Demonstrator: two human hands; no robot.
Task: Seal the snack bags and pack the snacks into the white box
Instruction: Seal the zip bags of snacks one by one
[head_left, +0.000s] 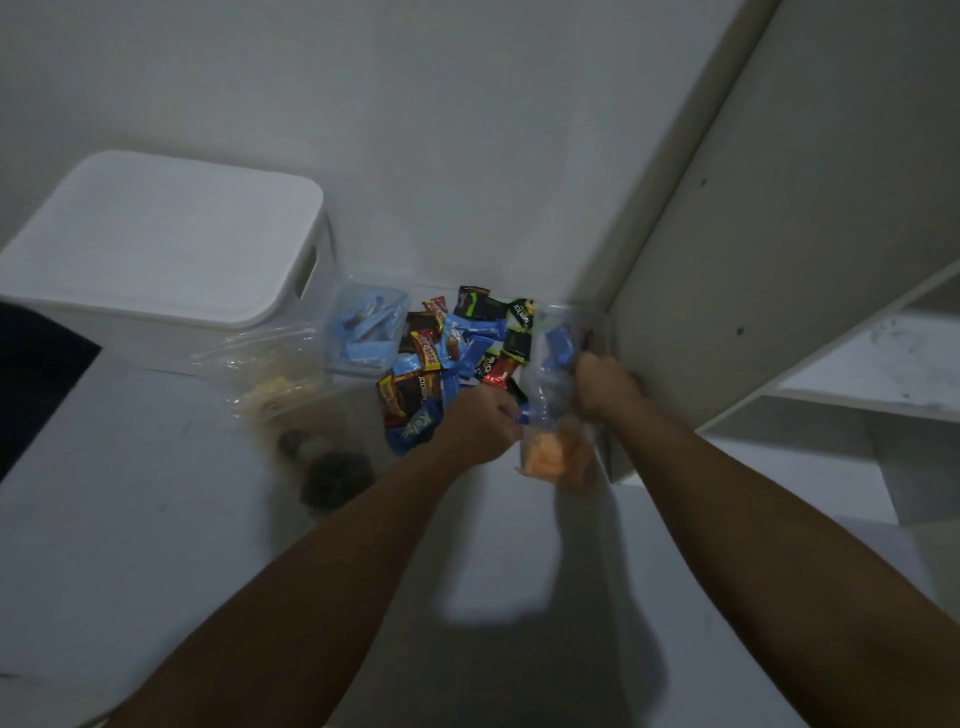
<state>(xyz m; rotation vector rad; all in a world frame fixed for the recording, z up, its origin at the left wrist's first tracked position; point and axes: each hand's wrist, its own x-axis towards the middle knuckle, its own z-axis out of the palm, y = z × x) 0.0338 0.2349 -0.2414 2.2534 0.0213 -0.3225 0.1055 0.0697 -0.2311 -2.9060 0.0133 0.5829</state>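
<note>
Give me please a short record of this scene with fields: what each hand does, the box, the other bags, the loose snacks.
left hand: left hand grips the clear bag of orange snacks at its top
right hand: right hand grips the same bag's top
white box: white box at left, lid on
other bags: clear bag with pale snacks, lying flat beside the box
loose snacks: pile of wrapped snacks against the wall
blur: the held bag is blurred; seal state cannot be told

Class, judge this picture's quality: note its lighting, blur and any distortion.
Head view: dim and greyish; the bag of orange snacks between the left hand and right hand is motion-blurred; the clear bag beside the white box looks smeared; wide-angle bending slants the walls.
</note>
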